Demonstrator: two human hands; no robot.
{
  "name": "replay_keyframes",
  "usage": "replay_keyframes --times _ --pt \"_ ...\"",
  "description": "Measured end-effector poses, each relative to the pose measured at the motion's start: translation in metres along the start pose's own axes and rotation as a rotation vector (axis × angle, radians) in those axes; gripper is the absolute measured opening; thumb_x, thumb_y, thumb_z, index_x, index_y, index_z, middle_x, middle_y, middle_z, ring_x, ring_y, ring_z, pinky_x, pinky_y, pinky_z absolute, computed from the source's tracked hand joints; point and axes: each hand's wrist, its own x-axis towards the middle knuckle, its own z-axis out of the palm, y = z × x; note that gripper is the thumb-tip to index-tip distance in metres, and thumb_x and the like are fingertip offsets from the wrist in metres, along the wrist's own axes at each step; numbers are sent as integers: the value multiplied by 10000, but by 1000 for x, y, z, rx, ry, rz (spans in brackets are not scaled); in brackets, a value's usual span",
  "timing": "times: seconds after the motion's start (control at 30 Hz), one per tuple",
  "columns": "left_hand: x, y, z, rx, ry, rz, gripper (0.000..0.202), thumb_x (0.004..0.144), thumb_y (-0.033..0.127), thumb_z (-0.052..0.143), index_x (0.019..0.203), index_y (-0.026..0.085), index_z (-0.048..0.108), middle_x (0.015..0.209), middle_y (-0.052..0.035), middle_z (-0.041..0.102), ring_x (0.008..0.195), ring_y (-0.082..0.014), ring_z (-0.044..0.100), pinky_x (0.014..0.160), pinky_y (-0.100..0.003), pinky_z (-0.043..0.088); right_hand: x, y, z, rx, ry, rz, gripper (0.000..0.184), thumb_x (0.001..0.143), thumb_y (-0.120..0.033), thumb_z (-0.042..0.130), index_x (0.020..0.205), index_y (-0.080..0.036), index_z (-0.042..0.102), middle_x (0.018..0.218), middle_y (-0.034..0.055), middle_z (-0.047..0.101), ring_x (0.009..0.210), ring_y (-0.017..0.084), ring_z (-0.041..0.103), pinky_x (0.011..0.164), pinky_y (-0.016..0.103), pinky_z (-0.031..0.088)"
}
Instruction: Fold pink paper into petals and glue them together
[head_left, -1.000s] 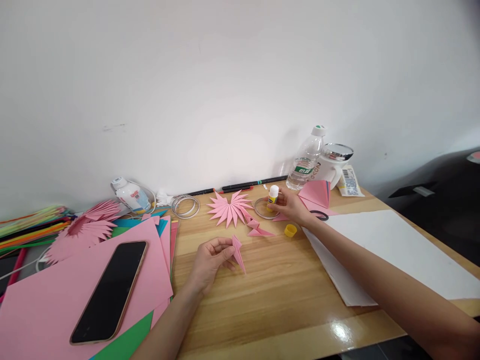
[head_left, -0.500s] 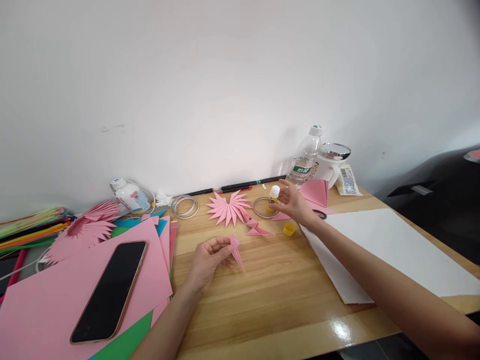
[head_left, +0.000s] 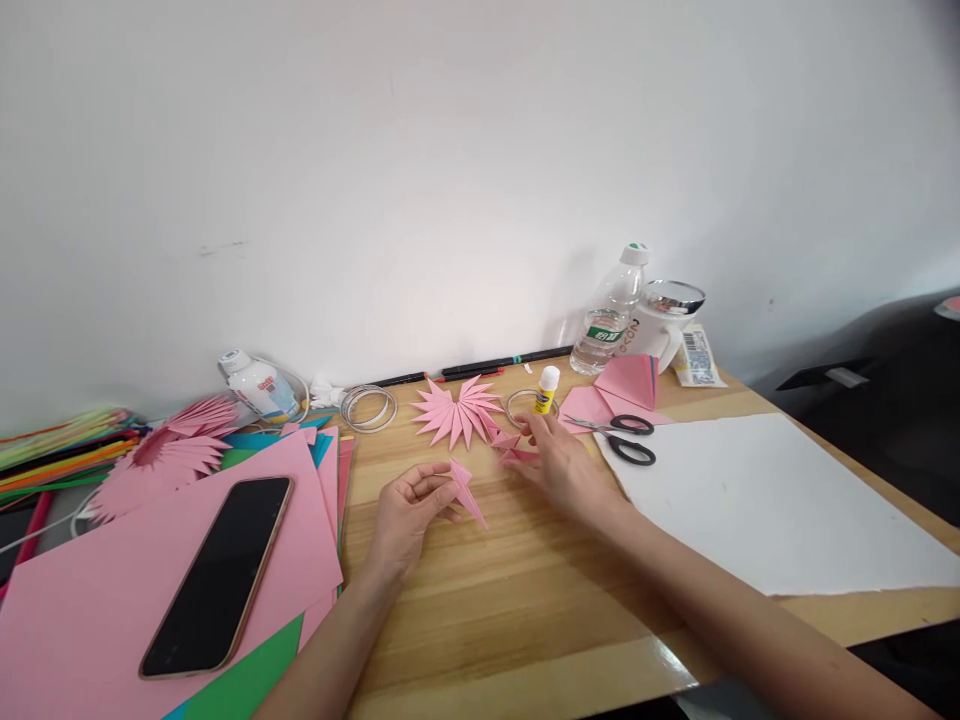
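Note:
My left hand (head_left: pixel 409 505) pinches a folded pink paper petal (head_left: pixel 466 490) just above the wooden table (head_left: pixel 480 600). My right hand (head_left: pixel 559 465) lies over two loose pink folded pieces (head_left: pixel 506 443), fingers stretched toward them, holding nothing I can see. Just behind it an uncapped glue stick (head_left: pixel 547 389) stands upright by a clear round lid (head_left: pixel 521 408). A pink paper fan flower (head_left: pixel 457 410) lies to the left of that.
Black scissors (head_left: pixel 626 440) and folded pink sheets (head_left: pixel 630 385) lie right of my hand, beside a large white sheet (head_left: pixel 765 500). A water bottle (head_left: pixel 609 315) and mug (head_left: pixel 664 320) stand at the wall. A phone (head_left: pixel 217 575) rests on coloured paper at left.
My right hand has let go of the glue stick and drawn back left to the loose pink pieces, covering the yellow cap. The scissors now show. My left hand has barely moved.

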Motion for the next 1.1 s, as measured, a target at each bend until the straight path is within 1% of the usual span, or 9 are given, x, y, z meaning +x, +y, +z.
replay_keyframes --times 0.1,0.2,0.27,0.43,0.53,0.63,0.73,0.9,1.1 --pt "0 0 -1 9 -2 18 355 567 247 783 864 111 641 740 -56 698 583 -129 624 503 -207 492 -1 2 -3 -94 -74 58 282 752 -247 615 999 -182 495 913 128 645 812 272 617 615 310 427" --pt "-1 -1 0 36 11 48 340 588 258 770 866 113 638 735 -49 693 583 -128 623 508 -208 492 -4 -2 -8 7 -111 142 222 753 -284 618 915 -197 495 742 81 666 680 254 624 561 300 392" --pt "-2 -1 -1 53 26 78 351 605 262 759 894 116 624 729 -41 690 576 -125 618 510 -209 491 -7 -9 -12 252 -111 236 288 723 -337 651 907 -208 471 682 48 652 624 233 609 534 294 385" --pt "-5 4 -2 15 41 149 425 620 259 751 984 128 577 718 -28 686 567 -126 608 509 -217 484 -8 -29 -12 1281 -276 469 412 637 -421 724 869 -194 471 626 -10 601 538 122 554 495 232 408" --pt "-8 10 -3 -53 38 181 405 609 260 756 954 143 579 718 -24 684 602 -147 625 559 -243 493 -9 -37 -6 1591 -328 548 406 625 -380 752 882 -180 510 621 -31 571 532 82 542 487 192 405" --pt "-10 13 -4 -100 25 205 414 607 249 757 966 158 570 725 -24 688 734 -190 656 673 -275 494 -11 -41 0 1655 -369 519 412 639 -367 751 945 -188 540 635 -41 572 547 77 560 516 190 423" --pt "-10 13 -4 -99 22 190 458 603 250 762 1001 160 554 735 -28 691 807 -219 663 756 -305 476 -13 -43 3 1582 -417 380 405 679 -382 718 997 -187 561 669 -24 598 576 96 579 567 224 441" --pt "-9 9 -4 -89 -27 143 537 606 238 759 1077 166 511 740 -22 698 796 -206 666 747 -286 475 -11 -47 2 1498 -473 248 315 706 -413 681 903 -181 601 709 -9 603 596 111 578 586 247 446" --pt "-10 9 -1 -57 -99 111 558 652 214 730 1124 187 433 749 -12 698 787 -195 667 728 -286 491 -12 -48 5 1472 -410 240 267 688 -375 705 867 -191 633 770 8 639 732 139 606 724 281 472"
